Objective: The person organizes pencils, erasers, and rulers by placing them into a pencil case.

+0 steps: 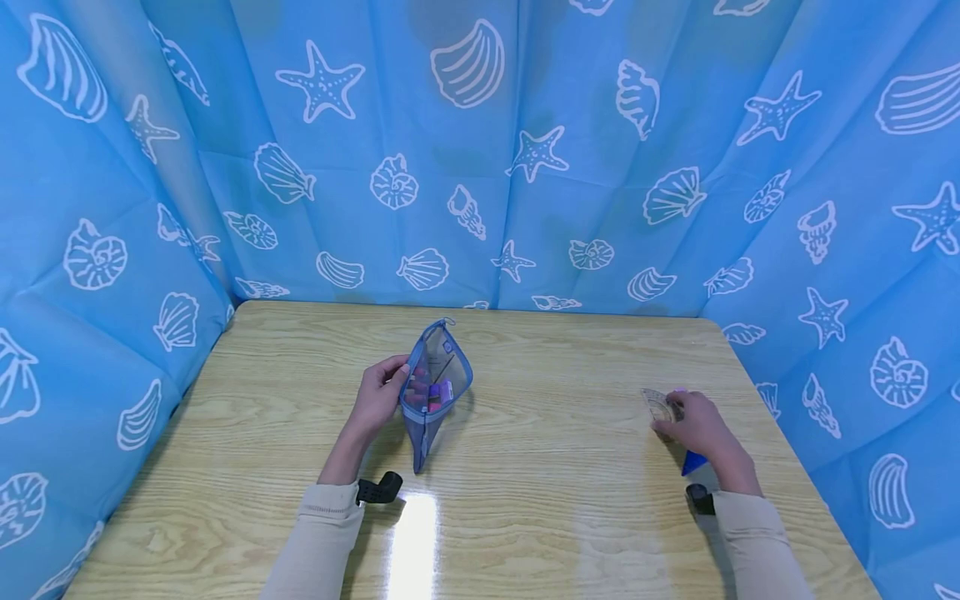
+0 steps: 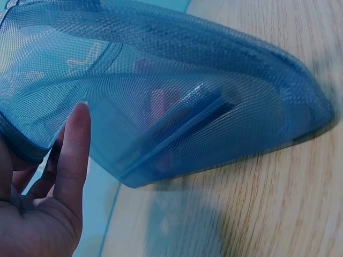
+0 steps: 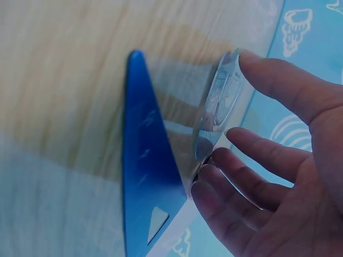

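The left hand (image 1: 377,395) grips the edge of a blue mesh pouch (image 1: 422,429), which is over the left half of the worktop (image 1: 555,450) and is open at the top; some purple and pink items (image 1: 441,392) are seen inside it. Well apart, at the right side, the right hand (image 1: 697,427) pinches a clear protractor (image 1: 655,404). A blue triangular ruler (image 3: 147,155) is just beside this protractor, partly covered by the hand
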Motion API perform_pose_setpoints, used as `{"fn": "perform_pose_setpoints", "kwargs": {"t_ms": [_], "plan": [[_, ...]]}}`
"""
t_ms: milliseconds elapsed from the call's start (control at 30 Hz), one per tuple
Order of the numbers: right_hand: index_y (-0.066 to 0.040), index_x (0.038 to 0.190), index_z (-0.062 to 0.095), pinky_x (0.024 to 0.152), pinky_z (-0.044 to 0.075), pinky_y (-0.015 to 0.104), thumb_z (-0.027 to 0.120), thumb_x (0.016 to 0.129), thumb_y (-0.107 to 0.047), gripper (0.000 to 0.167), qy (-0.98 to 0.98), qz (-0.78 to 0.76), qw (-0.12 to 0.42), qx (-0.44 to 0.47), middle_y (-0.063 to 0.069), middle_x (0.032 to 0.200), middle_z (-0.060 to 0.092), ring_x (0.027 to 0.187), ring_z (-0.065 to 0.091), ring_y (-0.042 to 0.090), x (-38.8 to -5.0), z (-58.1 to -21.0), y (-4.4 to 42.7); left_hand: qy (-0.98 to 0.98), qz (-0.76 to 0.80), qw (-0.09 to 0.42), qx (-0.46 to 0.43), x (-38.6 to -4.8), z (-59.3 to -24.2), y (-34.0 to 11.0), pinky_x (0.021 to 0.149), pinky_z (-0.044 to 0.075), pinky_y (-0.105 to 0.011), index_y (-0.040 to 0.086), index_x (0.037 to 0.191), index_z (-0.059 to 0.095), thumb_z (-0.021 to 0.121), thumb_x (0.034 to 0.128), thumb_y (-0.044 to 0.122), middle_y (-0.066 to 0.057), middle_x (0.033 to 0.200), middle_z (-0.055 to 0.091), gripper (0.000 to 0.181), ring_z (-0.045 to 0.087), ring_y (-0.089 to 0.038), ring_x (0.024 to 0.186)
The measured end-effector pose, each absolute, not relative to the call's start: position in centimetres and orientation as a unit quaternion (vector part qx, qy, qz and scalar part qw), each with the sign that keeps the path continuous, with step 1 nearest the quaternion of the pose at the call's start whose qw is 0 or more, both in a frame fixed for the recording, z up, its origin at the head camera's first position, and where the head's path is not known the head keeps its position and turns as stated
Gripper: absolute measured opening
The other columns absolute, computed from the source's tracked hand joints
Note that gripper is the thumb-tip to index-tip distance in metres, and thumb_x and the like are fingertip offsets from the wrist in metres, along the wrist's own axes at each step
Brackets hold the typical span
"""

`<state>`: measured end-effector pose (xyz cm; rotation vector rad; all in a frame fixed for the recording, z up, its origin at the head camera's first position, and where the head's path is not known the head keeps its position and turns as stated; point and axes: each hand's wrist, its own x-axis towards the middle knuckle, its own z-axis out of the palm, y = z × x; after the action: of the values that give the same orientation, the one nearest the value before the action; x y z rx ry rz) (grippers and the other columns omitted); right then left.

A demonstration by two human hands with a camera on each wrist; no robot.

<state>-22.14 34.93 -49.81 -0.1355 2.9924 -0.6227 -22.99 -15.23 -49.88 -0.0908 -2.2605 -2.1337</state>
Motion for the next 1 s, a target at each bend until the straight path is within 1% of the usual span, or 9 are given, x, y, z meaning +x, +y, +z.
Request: {"fn": "perform_pose_setpoints", "kwargs": {"t_ms": [133,400,633,900,1000], "plan": [[0.021,0.13,0.05,0.097,0.046,0.066,0.075,0.091,-0.018,0.061,0.976,-0.21,0.049,-0.039,0.042,0.125,0.054,0.116,0.051,0.056,-22.5,-49.8,34.7,-0.715,-0.698,0.009,-0.034,-23.1,-50.0,-15.2,0.085,0.063,-0.044,-0.008,0.129,0.062,0.041,0.1097,0.007,-0.029,0.117,0.065,0.032,0.069,-0.037,0.098],[0.021,0.133,0.045,0.091,0.052,0.058,0.074,0.091,-0.016,0.063,0.967,-0.237,0.098,-0.012,0.041,0.124,0.053,0.109,0.056,0.049,-23.1,-49.4,34.7,-0.714,-0.699,0.006,-0.034,-23.1,-50.0,-15.3,0.086,0.062,-0.044,-0.009,0.13,0.061,0.041,0.1099,0.007,-0.03,0.118,0.064,0.032,0.068,-0.041,0.102],[0.018,0.131,0.047,0.086,0.054,0.052,0.077,0.089,-0.016,0.062,0.959,-0.252,0.127,0.006,0.035,0.12,0.055,0.103,0.056,0.042,-23.5,-49.0,34.4,-0.719,-0.694,0.007,-0.033,-23.1,-50.0,-15.3,0.086,0.062,-0.044,-0.008,0.13,0.061,0.041,0.1099,0.007,-0.029,0.118,0.065,0.032,0.068,-0.038,0.101],[0.017,0.125,0.051,0.084,0.054,0.052,0.078,0.088,-0.014,0.055,0.959,-0.255,0.124,0.004,0.034,0.119,0.056,0.099,0.057,0.039,-23.4,-49.0,34.1,-0.713,-0.7,0.0,-0.032,-23.1,-49.9,-15.2,0.086,0.062,-0.043,-0.008,0.129,0.061,0.041,0.1099,0.007,-0.029,0.118,0.064,0.032,0.069,-0.033,0.099],[0.016,0.125,0.051,0.084,0.054,0.052,0.079,0.087,-0.014,0.056,0.959,-0.256,0.122,0.006,0.034,0.118,0.056,0.099,0.056,0.039,-23.4,-49.0,34.0,-0.716,-0.698,0.002,-0.033,-23.1,-50.0,-15.2,0.086,0.062,-0.042,-0.008,0.13,0.061,0.04,0.1102,0.008,-0.029,0.118,0.064,0.033,0.069,-0.032,0.099]]}}
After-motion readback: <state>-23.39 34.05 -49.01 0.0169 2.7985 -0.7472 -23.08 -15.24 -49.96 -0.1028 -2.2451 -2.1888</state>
